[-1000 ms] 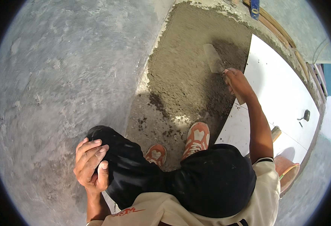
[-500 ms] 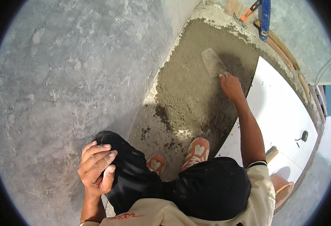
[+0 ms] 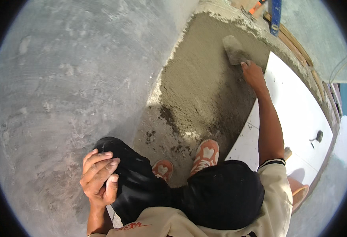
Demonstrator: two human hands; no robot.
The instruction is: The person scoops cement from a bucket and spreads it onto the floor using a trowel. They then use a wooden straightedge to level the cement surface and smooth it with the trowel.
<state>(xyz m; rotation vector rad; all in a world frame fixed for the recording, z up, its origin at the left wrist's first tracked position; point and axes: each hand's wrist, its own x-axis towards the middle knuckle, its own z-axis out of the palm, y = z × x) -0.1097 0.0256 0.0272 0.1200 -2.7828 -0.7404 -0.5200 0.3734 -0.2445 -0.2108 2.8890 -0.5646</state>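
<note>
My right hand (image 3: 254, 75) is closed round the handle of a flat trowel (image 3: 233, 48). The trowel's grey, mortar-smeared blade lies on the bed of grey-brown mortar (image 3: 197, 71), toward its far right part. Beside my left knee, my left hand (image 3: 99, 175) is raised with its fingers loosely half curled and the thumb a little apart from them. I see nothing in it, though the palm is partly hidden.
A rough grey wall (image 3: 70, 79) rises on the left. White tiles (image 3: 296, 102) lie right of the mortar, with a small black object (image 3: 319, 136) on them. Beyond are a hammer (image 3: 256, 7), a blue level-like bar (image 3: 275, 17) and wood strips (image 3: 294, 43). My shoes (image 3: 205, 155) stand at the mortar's near edge.
My right hand has moved the trowel farther away and to the right across the mortar, toward the tile's far corner. My left hand has hardly moved, and the view has shifted slightly.
</note>
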